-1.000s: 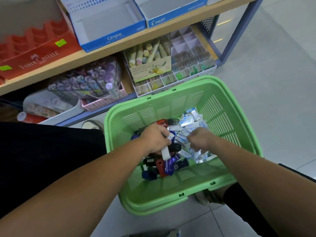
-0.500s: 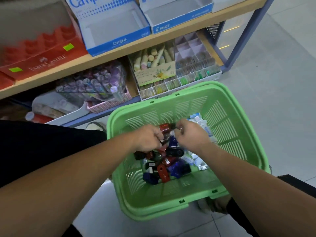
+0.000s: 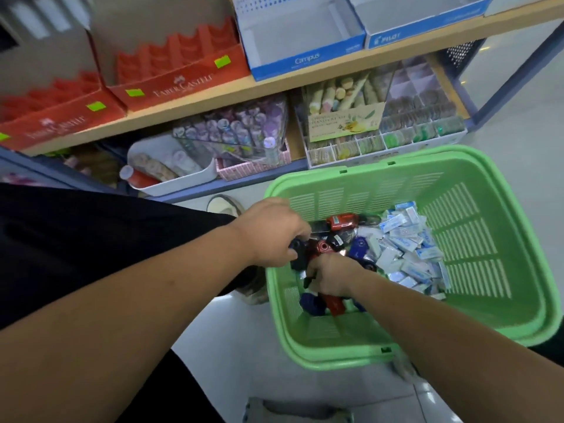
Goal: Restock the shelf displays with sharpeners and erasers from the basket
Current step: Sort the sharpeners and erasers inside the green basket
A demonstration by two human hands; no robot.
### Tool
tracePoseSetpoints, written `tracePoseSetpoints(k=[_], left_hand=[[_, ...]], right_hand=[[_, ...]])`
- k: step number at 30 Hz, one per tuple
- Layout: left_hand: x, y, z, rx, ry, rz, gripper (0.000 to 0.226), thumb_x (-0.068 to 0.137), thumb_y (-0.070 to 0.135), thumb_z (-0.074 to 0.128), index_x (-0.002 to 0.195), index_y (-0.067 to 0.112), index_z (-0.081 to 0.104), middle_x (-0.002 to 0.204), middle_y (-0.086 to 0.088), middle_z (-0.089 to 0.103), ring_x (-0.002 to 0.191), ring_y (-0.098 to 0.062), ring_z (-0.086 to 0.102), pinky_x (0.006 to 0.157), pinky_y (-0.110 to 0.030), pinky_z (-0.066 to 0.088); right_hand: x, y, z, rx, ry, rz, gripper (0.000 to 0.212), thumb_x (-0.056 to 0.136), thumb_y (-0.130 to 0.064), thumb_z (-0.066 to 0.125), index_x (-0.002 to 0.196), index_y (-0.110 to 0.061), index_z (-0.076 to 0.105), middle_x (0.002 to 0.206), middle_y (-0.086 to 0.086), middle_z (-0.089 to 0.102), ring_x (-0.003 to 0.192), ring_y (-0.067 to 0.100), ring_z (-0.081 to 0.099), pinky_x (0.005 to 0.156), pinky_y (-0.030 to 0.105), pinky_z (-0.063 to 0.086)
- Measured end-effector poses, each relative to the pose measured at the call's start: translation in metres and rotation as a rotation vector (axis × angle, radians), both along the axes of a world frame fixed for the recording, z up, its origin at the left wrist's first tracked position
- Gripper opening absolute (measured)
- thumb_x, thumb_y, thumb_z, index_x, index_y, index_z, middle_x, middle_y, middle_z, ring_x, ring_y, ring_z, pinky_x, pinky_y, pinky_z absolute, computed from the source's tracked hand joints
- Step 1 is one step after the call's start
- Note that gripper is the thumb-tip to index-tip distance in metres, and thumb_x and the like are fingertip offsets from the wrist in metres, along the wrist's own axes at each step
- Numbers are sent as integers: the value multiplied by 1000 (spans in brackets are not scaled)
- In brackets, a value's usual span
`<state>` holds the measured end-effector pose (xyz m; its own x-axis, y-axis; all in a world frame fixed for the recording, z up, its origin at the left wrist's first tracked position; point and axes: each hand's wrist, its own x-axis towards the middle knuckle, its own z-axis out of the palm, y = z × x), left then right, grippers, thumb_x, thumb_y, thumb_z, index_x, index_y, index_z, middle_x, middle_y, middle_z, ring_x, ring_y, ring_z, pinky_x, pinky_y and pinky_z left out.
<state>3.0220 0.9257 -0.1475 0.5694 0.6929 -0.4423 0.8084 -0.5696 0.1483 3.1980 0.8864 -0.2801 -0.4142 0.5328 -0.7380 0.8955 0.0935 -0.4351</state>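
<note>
The sharpeners [image 3: 340,222] lay heaped in the left part of the green basket [image 3: 427,151], red, blue and black ones jumbled together. The wrapped erasers [image 3: 406,248] were piled just beside them on the right.

Both hands were down in the heap. The left hand [image 3: 273,232] had its fingers curled round a cluster of dark sharpeners. The right hand [image 3: 334,274] was closed over more of them nearer the person, though its fingertips were hidden in the pile.

The likeliest trouble was an overfull grip. Small, smooth, rounded pieces bunched several to a hand could slip out on the lift. They would then drop back into the basket or onto the floor [image 3: 232,346] beside it. With the two heaps touching, an eraser could also be scooped up with the sharpeners and end up in the wrong display.

The basket sat close under the shelf [image 3: 274,82], so a hurried rise might knock a hand on the shelf edge. The red display boxes [image 3: 183,83] above looked light enough to shift if bumped.
</note>
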Motion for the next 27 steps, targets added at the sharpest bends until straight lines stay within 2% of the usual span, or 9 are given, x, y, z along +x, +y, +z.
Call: tracePoseSetpoints(k=[4,8,9,11,13,16,19,23,27], left_hand=[[-4,2,-3,37,-87,-12,36,83,49,72,116,34,70,109,13,70,108,-14,60,103,-39,44],[-6,4,-2,41,-117,4,30,85,39,72,114,33,71,108,12,69,109,-14,60,105,-39,43],[-6,3,-2,43,-107,5,29,85,39,71,114,34,71,108,13,69,109,-14,60,106,-39,42],[-5,2,-3,45,-98,15,29,86,39,71,114,35,70,108,13,70,109,-13,60,108,-38,40],[-4,2,-4,47,-94,21,30,85,38,72,115,36,70,107,14,70,109,-13,60,108,-38,39],[-4,1,-6,46,-90,17,31,84,39,72,116,36,70,106,14,70,108,-12,60,107,-37,39],[-3,2,-7,57,-84,17,32,84,40,72,116,37,70,106,14,71,108,-12,60,107,-36,38],[-2,1,-9,71,-94,20,33,83,41,72,115,38,70,103,15,71,106,-12,60,105,-35,38],[-1,-1,-9,75,-87,26,33,83,44,72,116,39,70,104,15,70,107,-11,60,104,-33,37]], right_hand=[[-10,-5,-4,32,-64,-32,22,84,-33,76,104,-25,75,102,-2,71,96,21,67,87,33,56],[-17,-17,-11,-59,-45,2,9,89,-23,63,86,-16,68,94,4,68,94,25,65,86,33,53],[-20,-23,-13,-75,-53,51,13,93,-28,60,88,-17,65,96,5,68,96,26,65,90,35,52],[-22,-32,-14,-66,-87,114,24,98,-39,56,107,-19,67,112,5,68,107,26,63,103,41,47],[-20,-32,-15,-79,-62,97,30,99,-42,57,115,-20,69,119,3,68,112,25,62,106,43,45],[-16,-27,-11,-114,-1,97,25,97,-40,63,106,-20,73,109,0,70,104,21,64,96,37,51],[-14,-25,-9,-144,59,42,18,91,-31,70,102,-20,78,101,-5,71,97,15,65,88,27,49],[-10,-21,-3,-223,135,-91,26,81,-11,71,103,-21,81,104,-9,77,96,7,68,90,22,52],[-10,-25,4,-250,132,-15,14,87,-22,72,100,-21,78,101,-8,73,98,11,66,89,25,51]])
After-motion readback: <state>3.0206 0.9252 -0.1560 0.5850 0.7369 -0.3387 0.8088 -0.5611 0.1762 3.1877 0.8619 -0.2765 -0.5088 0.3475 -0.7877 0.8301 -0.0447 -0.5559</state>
